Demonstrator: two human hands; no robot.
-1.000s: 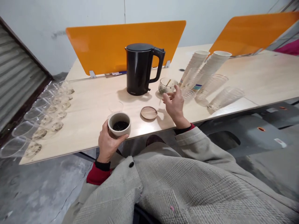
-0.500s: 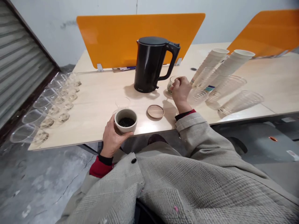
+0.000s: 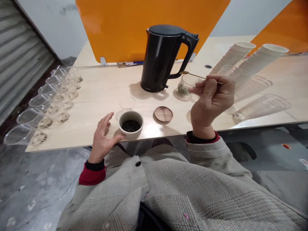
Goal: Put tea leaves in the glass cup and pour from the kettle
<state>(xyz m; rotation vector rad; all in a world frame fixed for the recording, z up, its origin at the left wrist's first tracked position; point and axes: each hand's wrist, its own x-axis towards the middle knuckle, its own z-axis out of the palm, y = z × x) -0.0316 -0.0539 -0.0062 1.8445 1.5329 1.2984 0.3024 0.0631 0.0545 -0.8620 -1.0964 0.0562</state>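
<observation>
My left hand (image 3: 103,138) is open, its fingers apart beside a pale round cup (image 3: 131,132) near the table's front edge. Dark tea leaves (image 3: 131,125) lie inside this cup. In my right hand (image 3: 213,99) is the thin handle of a small gold spoon (image 3: 197,76), raised with its bowl pointing left. Just below the spoon stands a clear glass cup (image 3: 184,89) with a ribbed lower part. A round wooden lid or coaster (image 3: 163,114) lies between the two cups. Behind the pale cup is a clear plastic cup (image 3: 127,103), partly hidden.
A black electric kettle (image 3: 157,59) stands at the back, before an orange divider (image 3: 115,32). Rows of clear cups (image 3: 39,118) with dark bits in their bottoms line the table's left side. Tilted-looking stacks of paper cups (image 3: 261,61) and clear plastic cups (image 3: 264,107) occupy the right.
My left hand has let go of the pale cup and moved left. My right hand has risen from the glass cup and moved right, bringing the spoon into sight.
</observation>
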